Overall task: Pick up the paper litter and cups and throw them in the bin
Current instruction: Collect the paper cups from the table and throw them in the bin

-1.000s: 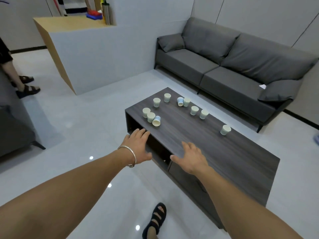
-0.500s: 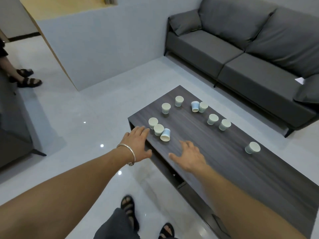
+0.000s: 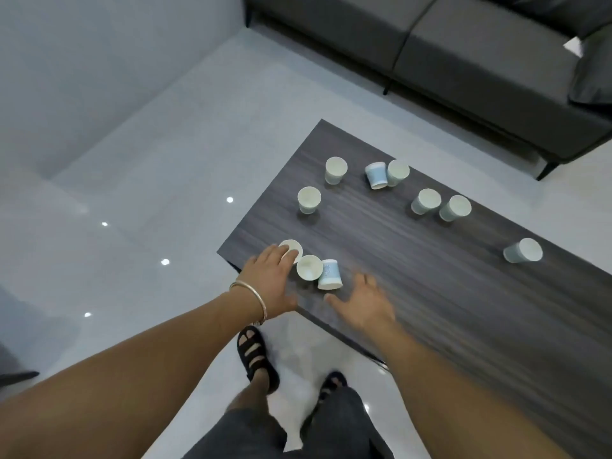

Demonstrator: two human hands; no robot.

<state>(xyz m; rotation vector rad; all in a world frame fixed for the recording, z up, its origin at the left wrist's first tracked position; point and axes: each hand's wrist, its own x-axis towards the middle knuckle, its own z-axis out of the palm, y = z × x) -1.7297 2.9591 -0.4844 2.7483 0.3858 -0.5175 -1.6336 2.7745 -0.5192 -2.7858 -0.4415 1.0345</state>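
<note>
The pale glossy floor (image 3: 149, 160) fills the left side, and a grey sofa (image 3: 463, 54) runs along the far right. Between them stands a dark wood-grain surface (image 3: 430, 276). The left hand (image 3: 270, 279) reaches over its near corner, flat with its fingers straight. The right hand (image 3: 364, 301) is blurred but spread open over the near edge; whether it touches the wood is unclear. Black sandals (image 3: 255, 356) show on the floor below. Ten small cups (image 3: 336, 169) stand on the surface. Seven are scattered across the far part, and three touch in a row at the near corner. The left fingertips meet the rim of the corner cup (image 3: 293, 251). An upside-down blue cup (image 3: 329, 274) sits just beside the right hand. A white scrap (image 3: 573, 47), probably paper, lies on the sofa seat.
</note>
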